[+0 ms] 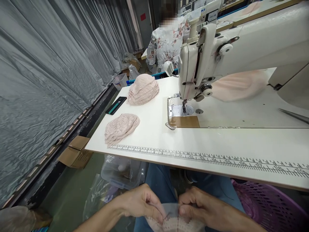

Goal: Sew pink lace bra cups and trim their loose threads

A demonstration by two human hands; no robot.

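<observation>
My left hand [147, 203] and my right hand [193, 204] are both low in the view, over my lap and below the table's front edge. Between them they pinch a pale pink piece of lace fabric [177, 224], one side each; its lower part runs out of the picture. Beyond, on the table, stands a white sewing machine [193, 64], its needle and presser foot over a metal plate. Left of the machine lie a domed stack of pink lace pieces [143, 89] and a flatter stack of lace pieces [122, 129].
A dark phone [116, 105] lies by the table's left edge. Printed ruler markings [190, 157] run along the front. Pink cloth [241, 85] and tweezers [294, 115] lie right. A purple basket [277, 206], clear tub [123, 170] and cardboard box [74, 153] stand below. A person [166, 45] sits ahead.
</observation>
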